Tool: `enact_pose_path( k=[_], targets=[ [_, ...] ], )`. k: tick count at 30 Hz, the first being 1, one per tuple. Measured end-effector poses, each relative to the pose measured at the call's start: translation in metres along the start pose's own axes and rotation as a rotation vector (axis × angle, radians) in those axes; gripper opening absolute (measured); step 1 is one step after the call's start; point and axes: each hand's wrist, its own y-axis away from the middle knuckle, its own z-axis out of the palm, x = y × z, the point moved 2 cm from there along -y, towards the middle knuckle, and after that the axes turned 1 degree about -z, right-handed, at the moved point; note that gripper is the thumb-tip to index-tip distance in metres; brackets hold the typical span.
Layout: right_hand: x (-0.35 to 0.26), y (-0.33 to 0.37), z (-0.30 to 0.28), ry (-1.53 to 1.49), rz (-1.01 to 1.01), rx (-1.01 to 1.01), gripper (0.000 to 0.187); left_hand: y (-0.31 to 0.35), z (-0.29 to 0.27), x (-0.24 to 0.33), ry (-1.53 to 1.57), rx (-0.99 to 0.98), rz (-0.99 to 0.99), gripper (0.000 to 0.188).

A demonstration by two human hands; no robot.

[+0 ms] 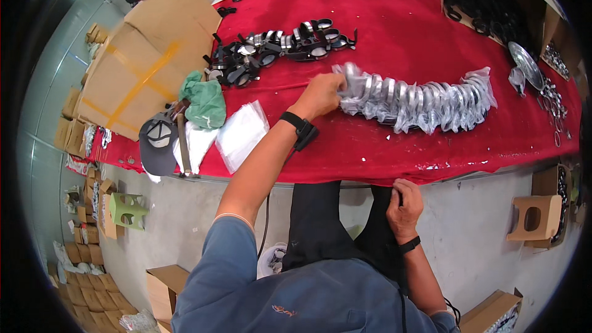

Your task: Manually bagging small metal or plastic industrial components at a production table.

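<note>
The left hand [319, 95] reaches over the red cloth [394, 31] to the left end of a curved row of round metal pieces [425, 103] in clear plastic, which stand packed side by side on the table's near half. Its fingers are bent and drawn close together, their tips at the leftmost wrapped piece [353, 83] (blurred, so I cannot tell whether they pinch it or only touch it). The right hand [404, 208] is at the table's near edge, fingers loosely curled against the cloth's border; whether they grip the fabric I cannot tell. Beyond the left hand lies a heap of black-and-silver clamps [271, 52]. Left of the left forearm are clear plastic sheets [242, 135], a green bag [205, 102] and a dark cap [159, 142], with a large taped cardboard box [139, 74] behind them.
</note>
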Motion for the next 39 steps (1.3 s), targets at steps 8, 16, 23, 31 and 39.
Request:
enact_pose_path(
  k=[8, 16, 23, 31, 39],
  targets=[
    [0.004, -0.013, 0.001, -0.025, -0.016, 0.061, 0.019, 0.007, 0.029, 0.015, 0.14, -0.181, -0.007, 0.021],
    [-0.004, -0.012, 0.012, -0.062, -0.039, 0.031, 0.02, 0.058, -0.012, 0.018, 0.076, -0.085, 0.066, 0.038],
    [0.003, -0.01, 0.006, -0.027, -0.07, -0.016, 0.018, 0.149, -0.11, -0.07, -0.194, 0.171, -0.261, 0.032],
    [-0.006, -0.012, 0.019, 0.03, -0.064, -0.06, 0.017, 0.114, -0.19, -0.157, -0.544, 0.31, -0.434, 0.034],
    [-0.012, -0.013, 0.032, 0.058, -0.073, -0.067, 0.018, 0.055, -0.179, -0.215, -0.624, 0.136, -0.34, 0.021]
  ],
)
